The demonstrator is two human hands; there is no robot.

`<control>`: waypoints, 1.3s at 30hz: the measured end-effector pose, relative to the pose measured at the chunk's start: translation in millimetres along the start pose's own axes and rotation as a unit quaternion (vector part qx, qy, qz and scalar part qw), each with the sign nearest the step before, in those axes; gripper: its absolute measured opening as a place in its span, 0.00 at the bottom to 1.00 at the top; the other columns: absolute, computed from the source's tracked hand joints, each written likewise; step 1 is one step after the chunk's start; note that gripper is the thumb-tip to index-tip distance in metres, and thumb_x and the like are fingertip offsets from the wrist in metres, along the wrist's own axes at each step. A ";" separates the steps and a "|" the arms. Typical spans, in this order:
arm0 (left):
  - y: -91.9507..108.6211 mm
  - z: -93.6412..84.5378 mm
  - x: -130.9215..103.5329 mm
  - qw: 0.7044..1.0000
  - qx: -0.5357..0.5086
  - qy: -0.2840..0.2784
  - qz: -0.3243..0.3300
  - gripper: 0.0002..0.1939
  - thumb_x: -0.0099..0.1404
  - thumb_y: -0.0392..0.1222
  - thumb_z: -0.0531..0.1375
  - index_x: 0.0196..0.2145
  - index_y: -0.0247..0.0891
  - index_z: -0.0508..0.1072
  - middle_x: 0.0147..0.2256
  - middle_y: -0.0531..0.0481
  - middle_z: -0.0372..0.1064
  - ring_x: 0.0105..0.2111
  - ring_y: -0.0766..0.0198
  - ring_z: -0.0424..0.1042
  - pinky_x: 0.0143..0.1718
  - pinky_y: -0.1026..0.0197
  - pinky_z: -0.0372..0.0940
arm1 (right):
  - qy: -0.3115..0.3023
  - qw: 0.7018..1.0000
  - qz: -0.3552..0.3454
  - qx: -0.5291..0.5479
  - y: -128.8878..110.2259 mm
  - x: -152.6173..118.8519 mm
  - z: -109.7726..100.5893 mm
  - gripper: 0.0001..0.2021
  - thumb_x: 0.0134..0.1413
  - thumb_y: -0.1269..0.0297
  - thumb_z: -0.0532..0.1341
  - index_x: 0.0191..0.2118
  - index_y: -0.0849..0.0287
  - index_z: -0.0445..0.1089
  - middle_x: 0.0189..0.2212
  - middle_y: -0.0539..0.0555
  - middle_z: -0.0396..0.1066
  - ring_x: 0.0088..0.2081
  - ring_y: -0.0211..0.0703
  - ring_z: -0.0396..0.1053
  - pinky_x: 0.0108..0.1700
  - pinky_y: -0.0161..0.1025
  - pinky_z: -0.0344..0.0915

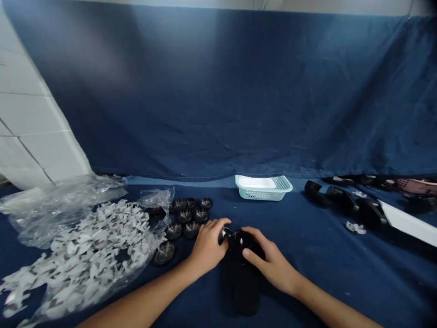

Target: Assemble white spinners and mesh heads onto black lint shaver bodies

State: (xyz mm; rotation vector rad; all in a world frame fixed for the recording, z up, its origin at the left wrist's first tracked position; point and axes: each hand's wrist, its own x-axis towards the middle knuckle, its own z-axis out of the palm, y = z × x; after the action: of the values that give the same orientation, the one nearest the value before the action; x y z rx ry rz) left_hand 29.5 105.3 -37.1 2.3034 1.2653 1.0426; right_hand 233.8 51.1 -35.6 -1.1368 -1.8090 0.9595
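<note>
My left hand (207, 248) is closed around a small round black glossy cap (224, 234), held at the left edge of a black plastic housing. That black housing (246, 287) has a rounded head and a long body reaching toward me, with a small white spot near its top. My right hand (275, 264) grips the housing's head from the right, thumb on top and fingers behind. Left of my left hand, several round black dish-shaped caps (191, 229) with a speckled sheen lie on the blue cloth.
Many small white plastic pieces (99, 250) lie heaped on a clear plastic bag (61, 205) at left. A light-blue basket (261, 195) stands at the back below a hanging blue curtain (218, 91). Black parts (341, 200) and a white strip (409, 223) lie at right.
</note>
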 end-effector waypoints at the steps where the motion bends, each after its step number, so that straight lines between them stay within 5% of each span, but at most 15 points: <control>1: 1.1 -0.9 0.2 1.000 0.002 0.001 0.003 0.21 0.56 0.26 0.58 0.44 0.45 0.72 0.39 0.50 0.72 0.41 0.53 0.70 0.45 0.52 0.62 | 0.000 1.000 -0.001 0.000 -0.1 0.2 0.0 0.20 0.63 0.56 0.58 0.59 0.48 0.58 0.55 0.52 0.67 0.56 0.46 0.65 0.60 0.48 0.59; 6: 7.2 -7.5 -2.5 0.999 0.006 0.044 0.005 0.15 0.55 0.24 0.54 0.36 0.40 0.68 0.36 0.50 0.68 0.40 0.57 0.68 0.43 0.55 0.62 | 0.001 1.000 0.001 -0.001 -0.6 0.0 -0.3 0.21 0.63 0.55 0.58 0.59 0.49 0.58 0.55 0.52 0.67 0.55 0.47 0.65 0.59 0.49 0.60; 16: -2.4 0.0 -2.2 0.998 0.000 0.065 0.004 0.24 0.53 0.23 0.55 0.45 0.42 0.68 0.35 0.51 0.70 0.38 0.56 0.71 0.43 0.53 0.65 | 0.001 1.000 0.005 -0.002 1.2 -0.3 -0.5 0.21 0.62 0.56 0.58 0.59 0.48 0.58 0.55 0.51 0.66 0.56 0.47 0.64 0.60 0.49 0.58; 22: 4.3 -9.2 -6.5 0.992 -0.016 0.119 0.037 0.16 0.61 0.27 0.53 0.44 0.41 0.66 0.39 0.49 0.69 0.44 0.58 0.69 0.49 0.54 0.63 | 0.004 1.000 0.007 0.001 3.1 -1.0 0.8 0.22 0.62 0.55 0.59 0.60 0.47 0.57 0.55 0.51 0.66 0.56 0.47 0.64 0.60 0.49 0.59; 29: -3.7 -0.3 -0.2 0.998 0.011 0.046 0.032 0.21 0.54 0.25 0.57 0.43 0.43 0.71 0.34 0.51 0.71 0.36 0.56 0.71 0.40 0.54 0.65 | 0.003 1.000 0.015 0.003 6.0 -1.2 1.3 0.23 0.62 0.55 0.58 0.61 0.49 0.55 0.55 0.53 0.66 0.55 0.48 0.65 0.59 0.50 0.60; 35: 1.0 -10.1 -2.4 0.996 0.014 0.077 0.032 0.16 0.61 0.27 0.52 0.44 0.40 0.68 0.39 0.48 0.68 0.43 0.57 0.68 0.47 0.54 0.63 | 0.004 1.000 0.019 0.001 4.1 -0.3 0.4 0.23 0.62 0.55 0.58 0.60 0.49 0.56 0.56 0.54 0.66 0.56 0.48 0.64 0.60 0.51 0.59; 39: 0.6 -9.0 -2.6 0.998 0.039 0.032 0.039 0.13 0.59 0.28 0.56 0.40 0.43 0.71 0.36 0.50 0.71 0.38 0.55 0.70 0.42 0.54 0.63 | 0.002 1.000 0.018 -0.003 2.2 -1.5 0.6 0.22 0.62 0.54 0.58 0.60 0.51 0.57 0.56 0.55 0.66 0.57 0.50 0.64 0.61 0.52 0.59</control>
State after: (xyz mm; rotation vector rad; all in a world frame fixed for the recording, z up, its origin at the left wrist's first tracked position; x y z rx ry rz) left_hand 22.4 102.2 -31.8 2.4137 1.2708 1.1203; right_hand 234.4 50.3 -38.1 -1.1768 -1.7957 0.9730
